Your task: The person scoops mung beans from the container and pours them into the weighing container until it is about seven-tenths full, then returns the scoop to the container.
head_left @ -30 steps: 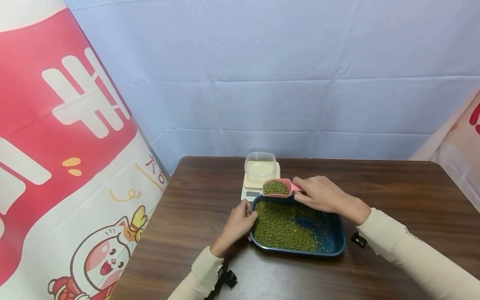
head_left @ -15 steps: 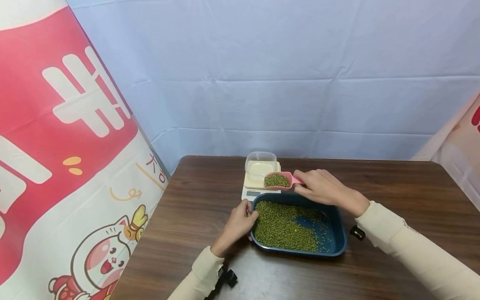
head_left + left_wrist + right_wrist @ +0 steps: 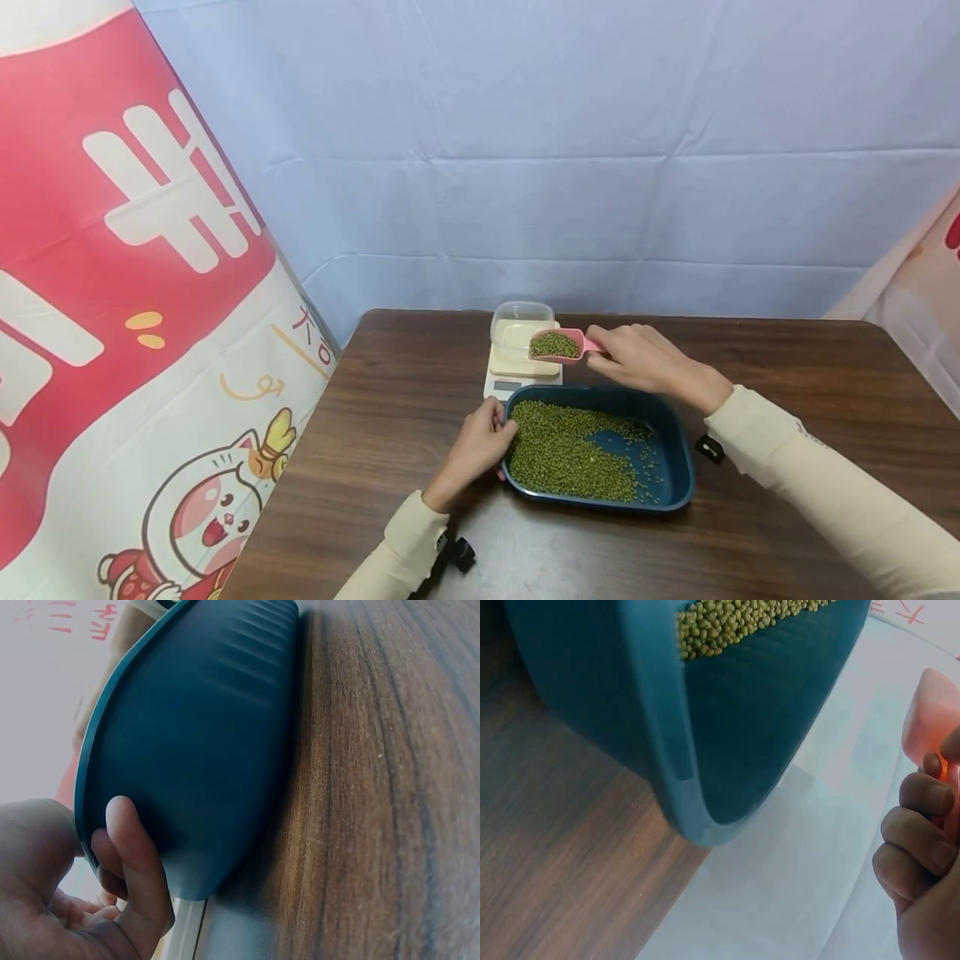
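Right hand (image 3: pixel 637 357) grips a scoop (image 3: pixel 583 340) of beans (image 3: pixel 553 345), left hand (image 3: pixel 480 437) pinches the tray (image 3: pixel 677 446), and the container (image 3: pixel 522 313) beyond their fingers looks unfilled.

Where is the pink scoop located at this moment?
In the head view, the pink scoop is just right of centre, in the right hand, seen above the blue tray and close to the lower right of the clear container.

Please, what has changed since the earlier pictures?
The right hand carried the pink scoop, loaded with green beans, forward from the far edge of the blue tray toward the clear container. Nothing was taken up or released. The left hand still holds the tray; the container remains on the scale.
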Available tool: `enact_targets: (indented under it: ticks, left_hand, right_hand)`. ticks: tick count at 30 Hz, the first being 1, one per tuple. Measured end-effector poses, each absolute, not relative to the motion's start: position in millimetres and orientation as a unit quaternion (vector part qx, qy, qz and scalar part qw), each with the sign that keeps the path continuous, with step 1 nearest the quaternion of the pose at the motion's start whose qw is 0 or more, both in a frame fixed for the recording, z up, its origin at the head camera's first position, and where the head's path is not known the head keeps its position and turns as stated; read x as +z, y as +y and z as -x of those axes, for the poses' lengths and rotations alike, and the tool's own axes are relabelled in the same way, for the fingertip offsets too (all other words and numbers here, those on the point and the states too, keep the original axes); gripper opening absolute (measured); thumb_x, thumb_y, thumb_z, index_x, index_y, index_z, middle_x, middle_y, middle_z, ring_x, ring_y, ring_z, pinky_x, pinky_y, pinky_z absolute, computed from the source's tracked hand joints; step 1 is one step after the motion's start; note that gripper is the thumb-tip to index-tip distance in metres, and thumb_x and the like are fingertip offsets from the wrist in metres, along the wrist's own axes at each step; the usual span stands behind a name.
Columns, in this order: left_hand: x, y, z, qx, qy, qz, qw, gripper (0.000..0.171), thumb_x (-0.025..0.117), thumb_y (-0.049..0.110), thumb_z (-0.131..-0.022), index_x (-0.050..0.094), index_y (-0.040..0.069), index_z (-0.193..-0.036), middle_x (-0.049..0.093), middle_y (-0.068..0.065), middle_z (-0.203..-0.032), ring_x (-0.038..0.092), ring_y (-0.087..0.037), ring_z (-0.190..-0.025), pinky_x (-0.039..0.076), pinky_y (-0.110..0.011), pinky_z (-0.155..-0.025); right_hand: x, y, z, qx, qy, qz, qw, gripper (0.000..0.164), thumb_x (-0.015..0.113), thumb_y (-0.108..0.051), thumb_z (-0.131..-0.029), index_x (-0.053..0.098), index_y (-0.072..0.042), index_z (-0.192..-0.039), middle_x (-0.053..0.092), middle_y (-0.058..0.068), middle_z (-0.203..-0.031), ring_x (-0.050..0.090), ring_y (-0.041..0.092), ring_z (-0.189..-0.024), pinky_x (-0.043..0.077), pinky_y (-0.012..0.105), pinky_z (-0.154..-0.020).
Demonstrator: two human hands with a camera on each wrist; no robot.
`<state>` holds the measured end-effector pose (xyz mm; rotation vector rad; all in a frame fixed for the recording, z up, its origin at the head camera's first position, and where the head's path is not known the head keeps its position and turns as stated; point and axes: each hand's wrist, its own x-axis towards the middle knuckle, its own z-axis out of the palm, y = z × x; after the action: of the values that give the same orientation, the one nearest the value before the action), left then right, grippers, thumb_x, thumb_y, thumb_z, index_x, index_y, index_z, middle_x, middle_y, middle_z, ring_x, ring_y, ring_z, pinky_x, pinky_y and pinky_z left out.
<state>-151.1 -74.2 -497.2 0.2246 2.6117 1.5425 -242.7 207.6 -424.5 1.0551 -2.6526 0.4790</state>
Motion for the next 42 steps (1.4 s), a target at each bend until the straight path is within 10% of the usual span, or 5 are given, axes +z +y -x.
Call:
enact_targets:
  ticks: [42]
  left_hand:
    - [-498.8,-75.1,149.8,0.512,0.853,-0.078,0.058,0.013,0.051,0.017,-0.092,0.044,0.008,-0.086,0.047,-0.004,-0.059,0.056,-0.021,-0.034,0.053,-0.035,-0.03]
  right_hand:
    - [-423.4,199.9,283.6,0.143,-0.939,-0.303,0.077,0.018,0.049,-0.032,-0.093,0.048,-0.018,-0.083,0.04,-0.002,-0.059,0.036,0.013,-0.048,0.024,0.025,-0.04]
